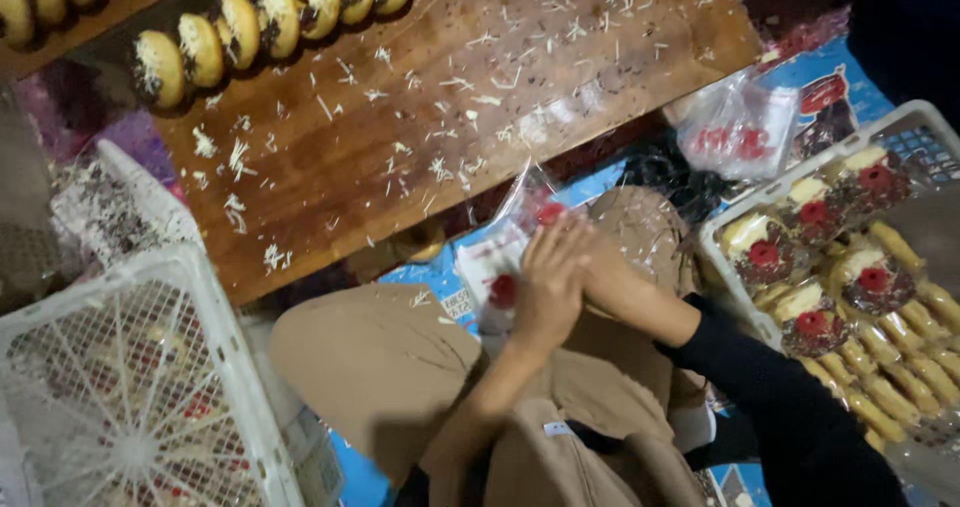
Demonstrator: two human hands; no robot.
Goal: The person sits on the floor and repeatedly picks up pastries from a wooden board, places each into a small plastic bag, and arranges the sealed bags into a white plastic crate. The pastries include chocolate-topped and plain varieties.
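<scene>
My left hand (548, 287) and my right hand (600, 267) meet over my lap, fingers pressed together around a clear plastic bag (510, 252) with red markings. The left hand lies on top and hides most of the right hand's fingers. What is inside the bag is hidden by the hands. My right arm wears a black sleeve (770, 387). My knees in brown cloth (380, 367) sit under the hands.
A wooden board (450, 97) strewn with white shreds lies ahead, a row of filled round buns (240, 32) along its far edge. A white basket (905, 127) at right holds wrapped pastries. A white crate (140, 387) stands at left. Empty clear bags (740, 127) lie beyond.
</scene>
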